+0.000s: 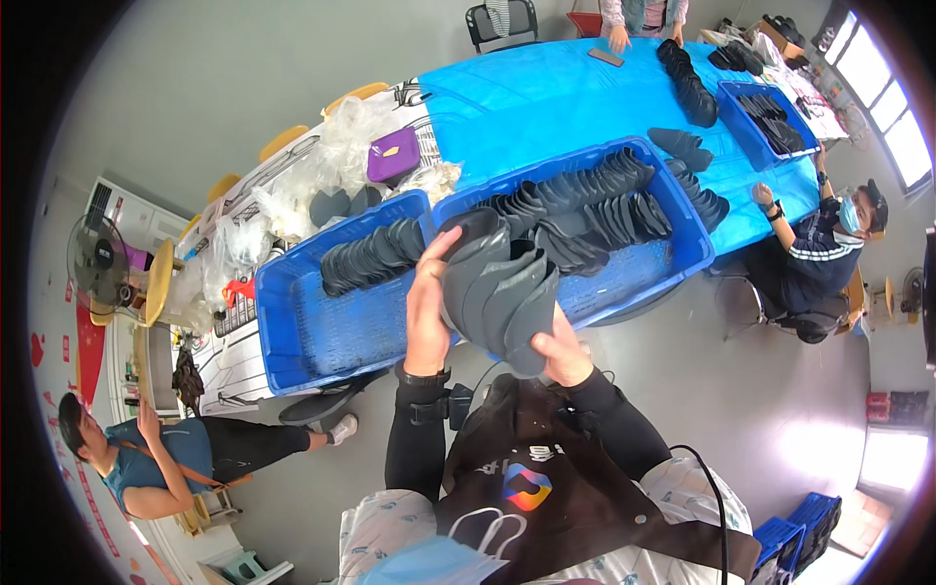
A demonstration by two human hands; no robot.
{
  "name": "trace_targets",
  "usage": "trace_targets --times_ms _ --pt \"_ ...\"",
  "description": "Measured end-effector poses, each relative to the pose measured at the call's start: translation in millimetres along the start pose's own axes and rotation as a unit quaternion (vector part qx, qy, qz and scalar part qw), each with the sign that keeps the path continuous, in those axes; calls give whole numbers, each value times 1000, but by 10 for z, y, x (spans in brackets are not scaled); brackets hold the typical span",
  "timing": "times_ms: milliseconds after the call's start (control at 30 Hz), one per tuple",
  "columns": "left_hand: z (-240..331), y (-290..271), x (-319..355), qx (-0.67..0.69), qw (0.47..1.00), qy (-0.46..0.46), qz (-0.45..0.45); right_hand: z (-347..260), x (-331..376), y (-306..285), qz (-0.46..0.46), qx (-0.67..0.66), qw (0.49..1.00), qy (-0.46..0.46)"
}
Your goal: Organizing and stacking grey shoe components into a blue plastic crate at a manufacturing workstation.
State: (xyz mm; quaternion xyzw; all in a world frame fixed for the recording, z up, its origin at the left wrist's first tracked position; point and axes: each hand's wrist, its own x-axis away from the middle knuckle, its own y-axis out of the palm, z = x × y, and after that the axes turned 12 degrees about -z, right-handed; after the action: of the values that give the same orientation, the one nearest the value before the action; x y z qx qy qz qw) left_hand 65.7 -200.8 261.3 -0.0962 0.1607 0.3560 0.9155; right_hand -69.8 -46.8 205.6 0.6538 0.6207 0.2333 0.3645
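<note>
A worker's left hand (426, 317) and right hand (566, 355), fingers pressed to its 9 and 4 o'clock sides, hold a stack of curved black pieces (499, 297) at mid-view. Similar pieces line 1 blue crate (336, 341) at 9 o'clock and a 2nd crate (694, 255) at 2.

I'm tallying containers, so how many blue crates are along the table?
3: the left crate, left of the left hand; the middle crate, partly behind the held dark stack; and the right crate, toward the far right. No others show, though plastic bags could hide something.
</note>
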Motion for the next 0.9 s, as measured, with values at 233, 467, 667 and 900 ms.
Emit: trace_targets --times_ms 233,467,667,900 --pt "197 -465 231 216 971 -61 82 372 -68 300 -50 117 992 -4" --pt "-241 -928 409 511 827 -233 -1 128 -174 408 -93 77 992 49" --pt "-426 -913 517 317 929 -189 -16 195 -229 265 -67 -8 995 68" --pt "-474 -905 612 338 917 -212 1 -236 -548 26 -153 142 977 44"
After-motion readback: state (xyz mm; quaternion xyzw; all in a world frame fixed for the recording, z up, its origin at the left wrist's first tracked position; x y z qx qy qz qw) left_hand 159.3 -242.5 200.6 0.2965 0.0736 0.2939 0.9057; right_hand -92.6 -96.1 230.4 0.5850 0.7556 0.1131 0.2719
